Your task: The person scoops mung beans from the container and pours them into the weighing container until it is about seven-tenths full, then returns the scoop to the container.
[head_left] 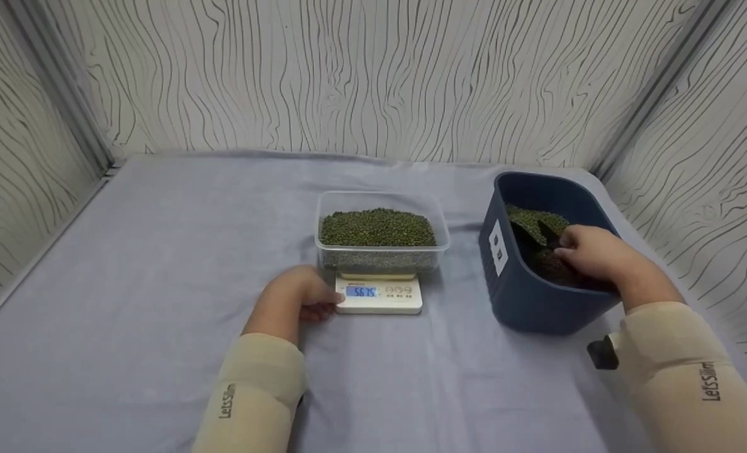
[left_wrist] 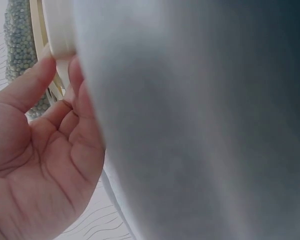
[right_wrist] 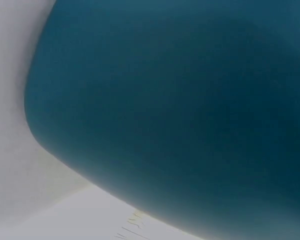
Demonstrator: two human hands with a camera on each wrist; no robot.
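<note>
A white kitchen scale (head_left: 379, 307) with a lit digit display bears a clear plastic container (head_left: 443, 243) heaped with green mung beans (head_left: 379, 228). My left hand (head_left: 304, 292) grips the scale's near left edge. In the left wrist view its thumb (left_wrist: 32, 85) and fingertips meet at the scale's rim. On the right stands a dark blue bin (head_left: 530, 308) with more mung beans (head_left: 546, 218) inside. Reaching into it, my right hand (head_left: 600, 255) holds a black scoop (head_left: 524, 240), partly hidden by the fingers. The bin's wall (right_wrist: 165, 110) fills most of the right wrist view.
A grey-blue cloth (head_left: 178, 264) covers the table. White panels with a wood-grain pattern (head_left: 373, 82) stand along the back and both sides. The bin carries a white label (head_left: 498, 247) on its left face.
</note>
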